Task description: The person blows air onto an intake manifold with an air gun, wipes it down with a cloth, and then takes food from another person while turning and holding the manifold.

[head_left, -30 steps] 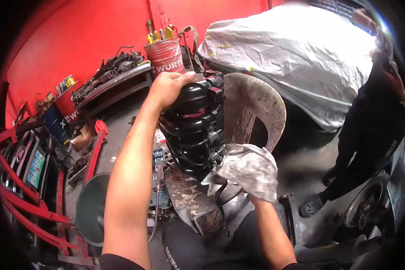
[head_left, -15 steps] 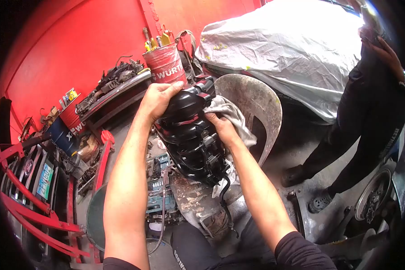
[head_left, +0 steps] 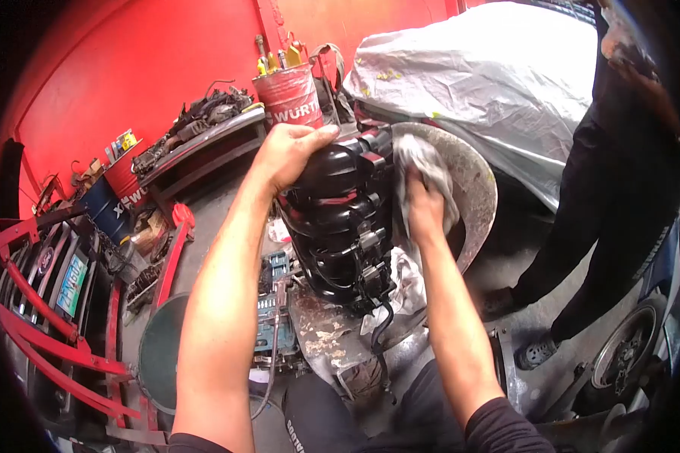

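A glossy black plastic intake manifold [head_left: 332,226] stands tilted on a worn, paint-stained chair [head_left: 472,181]. Its top left end is gripped by my left hand [head_left: 289,155], thumb laid over the upper edge and fingers partly hidden behind. On the manifold's right side, my right hand [head_left: 425,204] is closed on a whitish rag [head_left: 423,155], bunched up near the chair's backrest. A black hose [head_left: 381,340] dangles from the manifold's lower end. More crumpled white cloth [head_left: 406,283] lies on the seat beside it.
An open blue tool case [head_left: 276,332] and a green bucket [head_left: 162,355] are at lower left, near a red metal frame [head_left: 60,332]. A person in dark clothes [head_left: 589,204] stands at right, near a wheel [head_left: 623,355]. Behind are a covered car [head_left: 476,83] and a red drum [head_left: 289,94].
My right hand and the rag have moved right and up, away from the manifold's front face to its side. The manifold appears more upright, with my left hand still on its top.
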`<state>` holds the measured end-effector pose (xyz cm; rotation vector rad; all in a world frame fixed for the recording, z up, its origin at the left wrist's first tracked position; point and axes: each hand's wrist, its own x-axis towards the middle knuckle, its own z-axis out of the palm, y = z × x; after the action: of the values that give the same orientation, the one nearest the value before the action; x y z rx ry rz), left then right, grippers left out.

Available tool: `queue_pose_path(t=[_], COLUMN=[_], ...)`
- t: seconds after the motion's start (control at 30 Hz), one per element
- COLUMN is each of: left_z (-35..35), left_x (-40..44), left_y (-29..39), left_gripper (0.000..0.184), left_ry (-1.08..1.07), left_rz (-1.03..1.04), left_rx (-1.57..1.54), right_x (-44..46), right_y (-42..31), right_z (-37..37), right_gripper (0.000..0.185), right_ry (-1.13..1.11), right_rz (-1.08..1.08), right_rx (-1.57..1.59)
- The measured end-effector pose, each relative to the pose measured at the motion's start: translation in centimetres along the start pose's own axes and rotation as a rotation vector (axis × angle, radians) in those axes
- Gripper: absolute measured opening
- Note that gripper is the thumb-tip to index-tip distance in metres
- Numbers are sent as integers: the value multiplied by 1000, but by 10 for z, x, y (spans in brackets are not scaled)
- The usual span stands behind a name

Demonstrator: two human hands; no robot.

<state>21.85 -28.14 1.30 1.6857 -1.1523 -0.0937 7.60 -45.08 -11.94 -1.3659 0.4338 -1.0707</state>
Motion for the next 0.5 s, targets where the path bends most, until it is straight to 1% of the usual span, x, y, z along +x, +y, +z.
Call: queue_pose_path(t=[0.03, 0.1, 0.13, 0.17, 0.2, 0.23, 0.27, 0.3, 0.33, 0.37, 0.4, 0.43, 0.47, 0.5], left_z=[0, 1, -1, -4, -9, -15, -20, -23, -24, -24, -23, -25, -26, -25], left_x=[0, -3, -10, -10, -9, -8, -8, -8, -5, -3, -4, -4, -2, -2], left_y=[1, 6, 13, 10, 6, 2, -3, -7, -9, -11, -14, -16, -13, -11], left_gripper=[40, 39, 39, 40, 40, 40, 40, 40, 40, 39, 39, 38, 38, 38], left_ry=[-3, -5, -1, -4, -1, 10, 18, 23, 46, 69, 94, 65, 28, 0], left_rz=[-9, -7, -47, -54, -58, -53, -57, -55, -33, -13, -2, -25, -46, -75], left_rx=[-2, -18, -8, 16, 42, 32, 22, 13, 15, 16, 16, -19, -51, -76], right_x=[27, 39, 24, 9, -4, -21, -25, -35, -39, -33, -28, -22, -14, -3], right_y=[7, 28, 50, 72, 93, 111, 132, 131, 129, 128, 121, 115, 92, 56], right_z=[12, 27, 31, 35, 22, 9, -12, -29, -38, -39, -34, -29, -14, 3], right_gripper=[36, 35, 31, 29, 32, 34, 41, 42, 41, 39, 37, 36, 35, 35], right_ry=[-225, -363, -129, 45, -25, -91, -275, -388, -396, -318, -278, -237, -222, -292], right_rz=[-93, -172, -182, -301, -400, -348, -258, -247, -312, -535, -630, -726, -699, -590], right_rx=[-715, -1283, -775, -257, -308, -462, -547, -696, -673, -619, -573, -531, -504, -708])
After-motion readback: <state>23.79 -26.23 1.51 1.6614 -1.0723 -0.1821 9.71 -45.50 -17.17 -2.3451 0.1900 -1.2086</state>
